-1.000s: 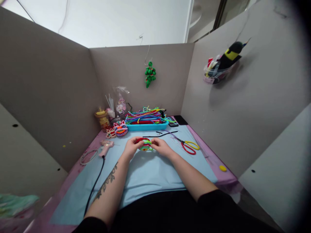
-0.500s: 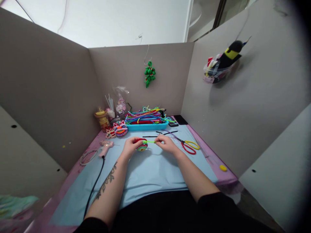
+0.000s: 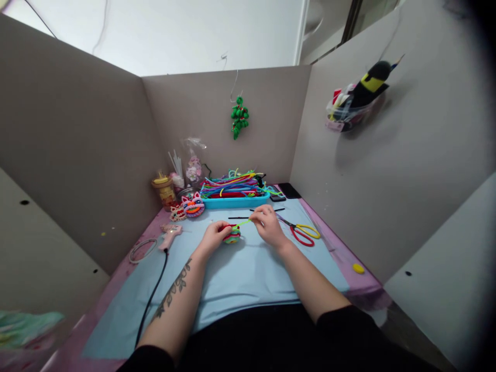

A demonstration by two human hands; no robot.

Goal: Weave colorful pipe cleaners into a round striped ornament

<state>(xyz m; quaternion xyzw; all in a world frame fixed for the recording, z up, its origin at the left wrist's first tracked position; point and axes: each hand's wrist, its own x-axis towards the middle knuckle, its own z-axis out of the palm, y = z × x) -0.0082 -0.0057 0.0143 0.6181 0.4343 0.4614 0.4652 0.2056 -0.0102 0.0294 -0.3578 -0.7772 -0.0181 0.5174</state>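
My left hand (image 3: 215, 235) is closed on a small round craft piece (image 3: 233, 237) in green and red, which looks made of pipe cleaners. From the top of that piece a bright green pipe cleaner (image 3: 243, 223) runs to the right. Its far end is pinched between the thumb and fingers of my right hand (image 3: 266, 225), which is raised a little above the blue cloth. Black pipe cleaners (image 3: 239, 218) lie just beyond both hands. Scissors (image 3: 304, 235) with one red and one yellow handle rest right of my right hand.
A blue tray (image 3: 236, 203) heaped with coloured pipe cleaners stands at the back. Finished animal-face pieces (image 3: 193, 205) sit left of it. A pink glue gun (image 3: 169, 237) with a black cord lies at the left. A yellow disc (image 3: 358, 268) is near the right edge. Partitions enclose three sides.
My right hand has risen and turned, drawing the green pipe cleaner up at a slant. The round piece in my left hand has shifted slightly to the right.
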